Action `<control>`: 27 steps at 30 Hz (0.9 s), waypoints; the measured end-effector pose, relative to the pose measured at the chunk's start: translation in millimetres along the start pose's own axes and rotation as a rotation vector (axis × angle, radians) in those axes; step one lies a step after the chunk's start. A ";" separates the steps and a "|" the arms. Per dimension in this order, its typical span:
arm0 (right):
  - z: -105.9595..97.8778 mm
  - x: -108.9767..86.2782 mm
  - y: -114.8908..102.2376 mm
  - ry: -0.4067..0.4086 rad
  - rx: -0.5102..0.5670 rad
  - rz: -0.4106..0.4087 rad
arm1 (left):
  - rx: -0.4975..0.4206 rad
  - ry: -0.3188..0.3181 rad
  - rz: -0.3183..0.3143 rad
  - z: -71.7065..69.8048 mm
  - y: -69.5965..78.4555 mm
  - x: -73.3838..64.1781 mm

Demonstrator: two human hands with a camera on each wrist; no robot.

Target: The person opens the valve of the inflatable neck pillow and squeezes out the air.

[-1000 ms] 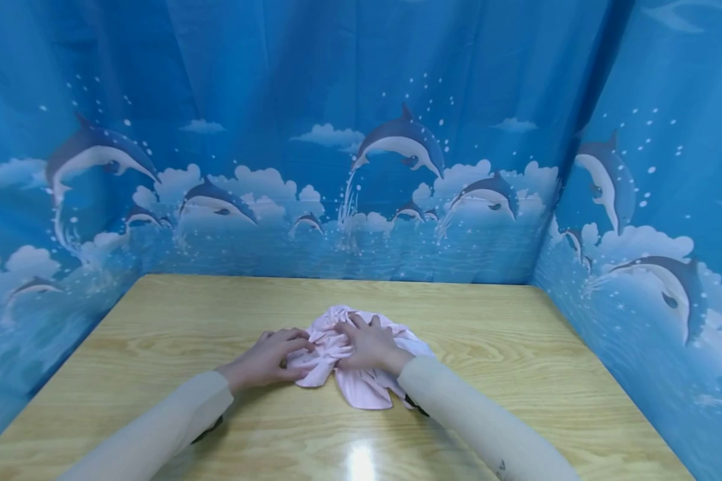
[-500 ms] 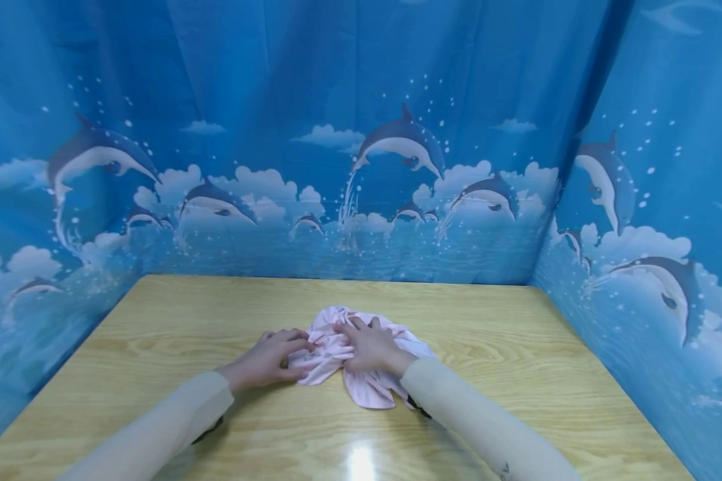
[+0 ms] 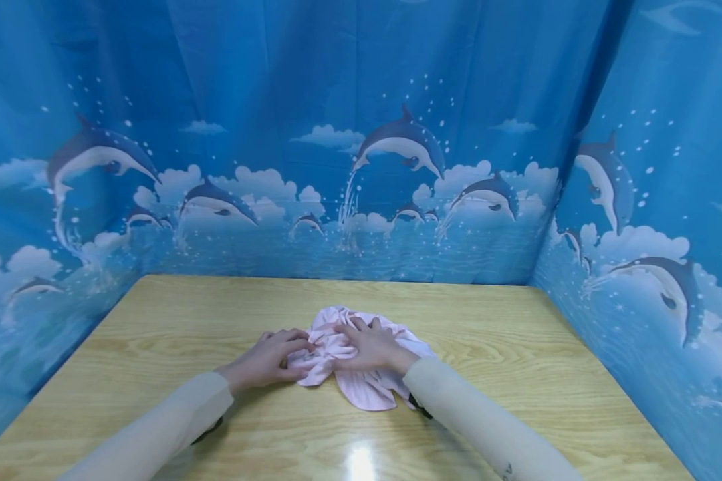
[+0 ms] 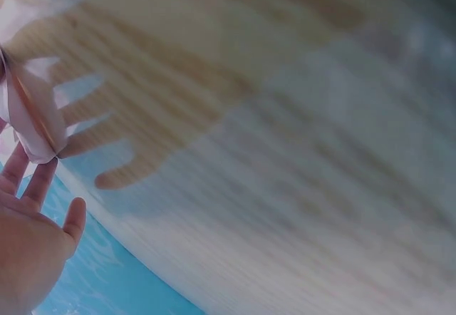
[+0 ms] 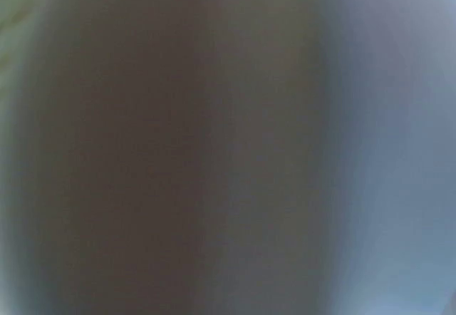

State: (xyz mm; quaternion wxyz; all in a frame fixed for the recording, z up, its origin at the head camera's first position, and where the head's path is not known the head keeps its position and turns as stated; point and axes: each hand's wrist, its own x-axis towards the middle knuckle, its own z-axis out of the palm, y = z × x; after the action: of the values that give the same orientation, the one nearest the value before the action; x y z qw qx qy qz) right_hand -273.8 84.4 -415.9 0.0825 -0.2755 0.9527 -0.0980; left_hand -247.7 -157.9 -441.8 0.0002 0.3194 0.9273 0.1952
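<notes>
A pale pink cloth (image 3: 370,387) lies bunched and creased near the middle of the wooden table. From its left side my left hand (image 3: 267,359) holds the edge, thumb nearer me and bent fingers farther away. My right hand (image 3: 370,346) grips the top of the bunch with its fingers spread into the folds. In the left wrist view, the fingers of my left hand (image 4: 35,233) reach up to the cloth (image 4: 39,108), with the little finger standing apart. The right wrist view is a dark blur, and nothing of the grip shows there.
The light wooden table (image 3: 517,374) spreads around the cloth on all sides. Behind it and along both sides hangs a blue curtain (image 3: 265,120) printed with dolphins and clouds. Pale sleeves (image 3: 156,421) cover both forearms.
Folds under my right thumb have shifted slightly, drawing together and then spreading, as the thumb moved right and back left. My left hand has stayed in place.
</notes>
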 end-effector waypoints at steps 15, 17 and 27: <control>6.1 2.5 -6.4 0.070 -0.005 0.089 | 0.009 0.033 0.028 0.4 2.7 -0.4; 5.0 2.8 -6.6 0.066 0.014 0.098 | 0.010 0.039 0.036 0.7 2.9 -0.4; 6.2 6.9 -7.4 0.046 -0.013 0.105 | 0.026 0.035 0.051 1.9 0.8 0.1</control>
State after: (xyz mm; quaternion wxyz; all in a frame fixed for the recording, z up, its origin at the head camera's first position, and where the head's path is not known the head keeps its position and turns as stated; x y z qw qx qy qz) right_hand -274.5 73.7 -420.9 0.0638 -0.2235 0.9681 -0.0934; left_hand -247.0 -156.6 -443.2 -0.0251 0.3393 0.9212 0.1889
